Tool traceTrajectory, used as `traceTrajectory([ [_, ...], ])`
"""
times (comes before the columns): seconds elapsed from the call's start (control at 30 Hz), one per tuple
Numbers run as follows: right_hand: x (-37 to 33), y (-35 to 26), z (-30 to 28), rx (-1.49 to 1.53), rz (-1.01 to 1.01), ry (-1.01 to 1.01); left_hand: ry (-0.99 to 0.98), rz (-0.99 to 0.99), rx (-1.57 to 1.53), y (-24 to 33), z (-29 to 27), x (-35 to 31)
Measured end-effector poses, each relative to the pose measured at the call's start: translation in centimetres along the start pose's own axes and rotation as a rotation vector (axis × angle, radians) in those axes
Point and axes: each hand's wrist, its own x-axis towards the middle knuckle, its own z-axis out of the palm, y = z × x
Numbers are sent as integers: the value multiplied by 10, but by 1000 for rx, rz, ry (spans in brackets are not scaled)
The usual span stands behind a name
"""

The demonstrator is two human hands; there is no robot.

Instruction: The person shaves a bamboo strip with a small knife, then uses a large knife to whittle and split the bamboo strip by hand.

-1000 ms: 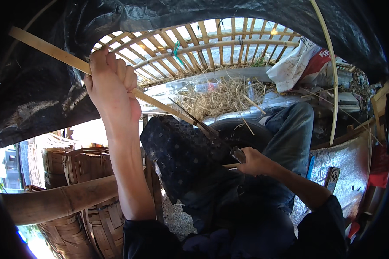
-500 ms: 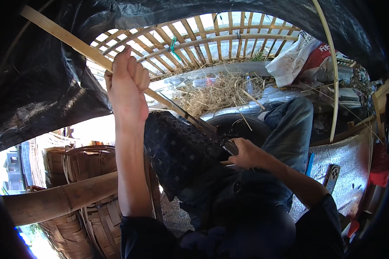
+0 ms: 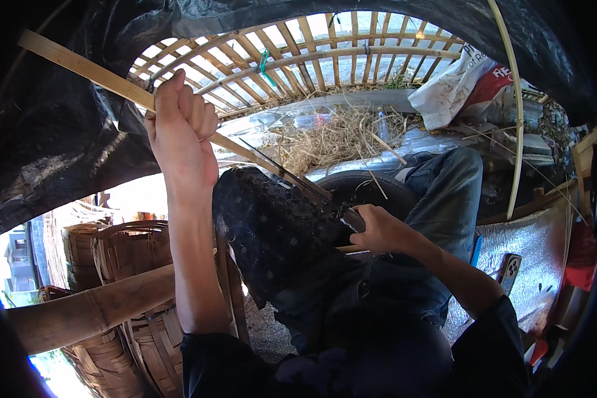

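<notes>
My left hand (image 3: 182, 126) is closed round a long, pale bamboo strip (image 3: 86, 69), which slants from the upper left down to my lap. Its lower end meets a dark patterned cloth (image 3: 265, 225) spread over my left leg. My right hand (image 3: 381, 229) is wrapped round the dark handle of a knife (image 3: 353, 219), beside the strip's lower end. The knife's blade is hard to make out against the dark cloth. A thin dark line runs along the strip; I cannot tell if it is blade or split bamboo. Another pale stick end shows under my right hand.
A black tyre (image 3: 371, 192) lies between my legs. Beyond it are a heap of shavings (image 3: 338, 142), plastic bottles and a slatted bamboo fence (image 3: 298, 63). Woven baskets (image 3: 132, 252) and a thick bamboo pole (image 3: 99, 308) are on the left. A phone (image 3: 509, 270) lies on silvery sheeting at right.
My left hand has shifted a little to the left with the bamboo strip in it. My right hand stays nearly in place with the knife.
</notes>
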Motion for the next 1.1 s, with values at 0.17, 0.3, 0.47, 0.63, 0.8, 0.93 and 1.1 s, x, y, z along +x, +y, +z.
traceTrajectory([
  [0.17,0,-3,-1,0,5,-1,-2,-4,40,2,-1,-1],
  [0.3,-3,-11,-5,-6,40,-57,-39,15,27,5,-7,-5],
  [0.47,-2,-13,-7,-17,29,-25,-49,9,-8,8,-4,-7],
  [0.63,5,-9,-4,-27,-6,-3,-19,37,14,3,-6,-4],
  [0.8,4,-6,-3,-16,-28,13,-9,32,-4,-1,-5,-2],
  [0.93,4,-4,1,-22,-55,43,-31,49,-8,-1,-7,-5],
  [1.1,1,-6,1,-6,-44,43,-34,37,-9,-1,-6,-6],
])
